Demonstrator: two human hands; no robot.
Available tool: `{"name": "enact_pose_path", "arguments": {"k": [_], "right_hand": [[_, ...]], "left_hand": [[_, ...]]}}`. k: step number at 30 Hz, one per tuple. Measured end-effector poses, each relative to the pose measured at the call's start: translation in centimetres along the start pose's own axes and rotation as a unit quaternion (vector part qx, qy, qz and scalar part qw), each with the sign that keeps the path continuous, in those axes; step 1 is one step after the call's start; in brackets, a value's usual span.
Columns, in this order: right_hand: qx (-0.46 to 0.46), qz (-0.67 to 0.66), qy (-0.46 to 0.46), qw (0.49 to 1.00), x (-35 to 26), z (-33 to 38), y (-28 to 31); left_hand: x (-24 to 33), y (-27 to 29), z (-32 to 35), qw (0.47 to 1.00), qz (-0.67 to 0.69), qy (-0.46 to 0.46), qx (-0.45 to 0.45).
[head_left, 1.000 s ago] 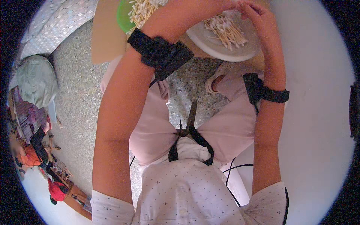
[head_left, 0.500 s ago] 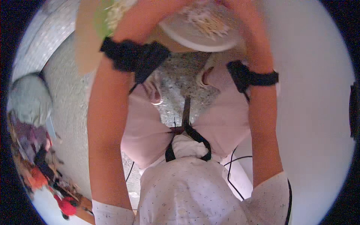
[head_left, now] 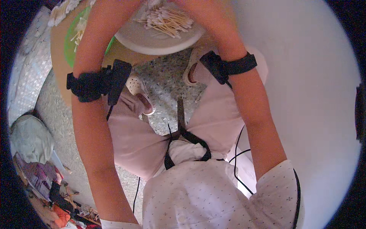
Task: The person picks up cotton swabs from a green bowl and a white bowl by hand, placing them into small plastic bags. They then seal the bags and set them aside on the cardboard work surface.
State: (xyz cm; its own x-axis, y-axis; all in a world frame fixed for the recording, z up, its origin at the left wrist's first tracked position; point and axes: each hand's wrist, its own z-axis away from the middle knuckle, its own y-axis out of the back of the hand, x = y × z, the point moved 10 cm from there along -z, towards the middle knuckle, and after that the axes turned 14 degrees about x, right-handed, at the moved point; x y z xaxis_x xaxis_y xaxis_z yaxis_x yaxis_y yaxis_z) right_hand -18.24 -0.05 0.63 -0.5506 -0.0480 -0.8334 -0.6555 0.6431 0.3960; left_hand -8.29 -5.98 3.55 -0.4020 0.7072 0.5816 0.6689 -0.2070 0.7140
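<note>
Both hands lie beyond the upper edge; whether together or apart cannot be told. Between the forearms [head_left: 225, 36], just short of the hands, white-tipped wooden cotton swabs [head_left: 167, 22] lie piled on a round white plate [head_left: 156, 49]. Behind the left forearm [head_left: 93, 44], a partly hidden round green plate [head_left: 69, 44] bears further swabs [head_left: 78, 32].

Cotton swabs [head_left: 167, 22] on a plate [head_left: 152, 49], second plate [head_left: 69, 49] left of it, both on a board [head_left: 58, 63]
</note>
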Motion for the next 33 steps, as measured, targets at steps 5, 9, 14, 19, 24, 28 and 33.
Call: {"name": "enact_pose_path", "arguments": {"k": [5, 9, 14, 19, 24, 28, 33], "right_hand": [[0.026, 0.049, 0.012, 0.998, -0.2, -0.2, 0.4], [0.011, 0.078, -0.008, 0.997, -0.9, 0.2, 0.5], [0.056, 0.096, -0.039, 0.993, 1.0, -0.5, 0.5], [-0.032, 0.075, -0.018, 0.996, -0.1, 0.2, -0.1], [-0.093, 0.035, 0.021, 0.995, -1.0, 0.5, -1.3], [-0.109, -0.119, -0.136, 0.978, 2.6, -0.4, -1.3], [-0.125, -0.15, -0.312, 0.93, 4.8, 1.7, -1.8]], "left_hand": [[1.0, 0.4, 0.1, 0.999, 0.006, -0.022, 0.037], [-1.0, -1.0, 0.1, 0.999, -0.033, 0.013, 0.026], [-2.6, 1.5, -0.6, 0.993, -0.048, 0.068, 0.08], [-1.8, 1.8, -0.3, 0.994, -0.01, 0.02, 0.104], [-0.1, 2.2, -0.1, 0.987, -0.029, -0.029, 0.157], [1.8, 3.9, 0.2, 0.974, 0.016, -0.042, 0.221], [0.8, 5.2, -0.9, 0.952, 0.195, -0.003, 0.235]]}}
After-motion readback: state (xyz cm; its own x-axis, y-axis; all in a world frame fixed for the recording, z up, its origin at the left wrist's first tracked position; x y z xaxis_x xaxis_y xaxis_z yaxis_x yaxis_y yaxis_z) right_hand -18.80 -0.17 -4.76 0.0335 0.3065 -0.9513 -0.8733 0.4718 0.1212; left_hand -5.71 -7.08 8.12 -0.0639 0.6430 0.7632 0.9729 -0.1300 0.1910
